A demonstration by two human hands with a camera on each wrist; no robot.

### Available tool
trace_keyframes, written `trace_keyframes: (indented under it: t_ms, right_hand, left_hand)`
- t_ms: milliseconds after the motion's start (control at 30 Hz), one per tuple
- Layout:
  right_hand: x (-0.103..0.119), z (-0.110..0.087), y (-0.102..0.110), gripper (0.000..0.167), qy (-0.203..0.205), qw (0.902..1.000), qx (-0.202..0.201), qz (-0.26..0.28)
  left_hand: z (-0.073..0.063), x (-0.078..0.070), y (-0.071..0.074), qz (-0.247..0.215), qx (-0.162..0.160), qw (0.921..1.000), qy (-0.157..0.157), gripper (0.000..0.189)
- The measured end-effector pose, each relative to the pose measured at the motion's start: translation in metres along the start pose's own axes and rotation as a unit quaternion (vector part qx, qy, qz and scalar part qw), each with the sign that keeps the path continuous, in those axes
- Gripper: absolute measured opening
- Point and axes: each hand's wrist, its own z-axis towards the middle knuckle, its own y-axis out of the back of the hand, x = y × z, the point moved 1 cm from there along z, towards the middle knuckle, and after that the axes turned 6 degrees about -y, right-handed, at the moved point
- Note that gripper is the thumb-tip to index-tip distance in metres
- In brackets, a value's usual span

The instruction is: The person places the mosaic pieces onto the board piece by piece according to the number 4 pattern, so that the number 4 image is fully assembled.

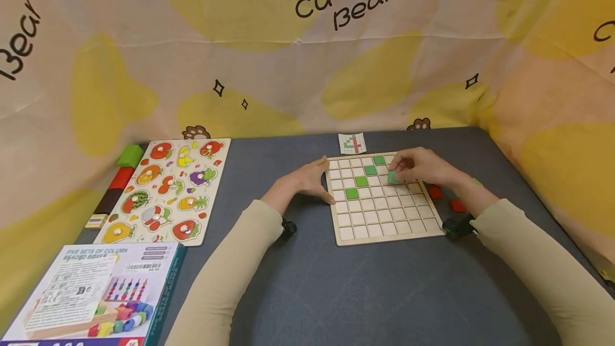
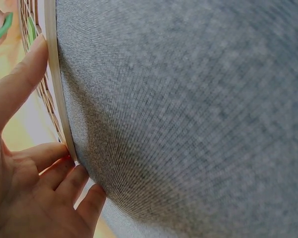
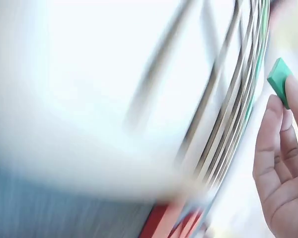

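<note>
My right hand [image 1: 424,167] pinches a green square tile [image 3: 279,79] between thumb and fingertips, held close over the upper part of a wooden grid board [image 1: 387,217]. Several green tiles [image 1: 361,181] sit in the grid, forming a diagonal line that rises to the right. Along the board's left edge rests my left hand [image 1: 307,179], thumb toward the near side and fingers at the far left corner. In the left wrist view, its thumb and fingertips touch the board's rim [image 2: 57,84]. A small card [image 1: 352,143] printed with a coloured grid pattern lies behind the board.
Red tiles [image 1: 458,206] lie right of the board, partly hidden by my right forearm. At the left are a fruit puzzle board [image 1: 165,167], a boxed bead set [image 1: 134,260], and a row of blocks [image 1: 122,178]. A printed cloth [image 1: 269,25] hangs behind the table.
</note>
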Motion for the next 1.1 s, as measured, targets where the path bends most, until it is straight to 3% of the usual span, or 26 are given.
trace_keyframes:
  t_ms: [200,400,767,1100]
  right_hand:
    - [0.036,0.005,-0.039,0.014,0.058,0.9961,0.058,0.031]
    - [0.054,0.006,-0.06,0.013,0.078,0.9952,0.059,0.004]
    - [0.062,0.009,-0.075,0.006,0.09,0.9947,0.019,-0.047]
    - [0.061,0.004,-0.071,0.014,0.119,0.9874,0.002,-0.104]
  left_hand:
    - [0.0,-0.001,0.0,0.006,-0.001,1.0,-0.001,0.109]
    - [0.002,-0.001,-0.001,0.009,-0.005,0.9999,0.003,0.11]
    - [0.002,0.0,-0.002,0.005,-0.009,0.9999,0.004,0.111]
    - [0.001,0.001,-0.002,0.0,-0.01,0.9999,0.003,0.111]
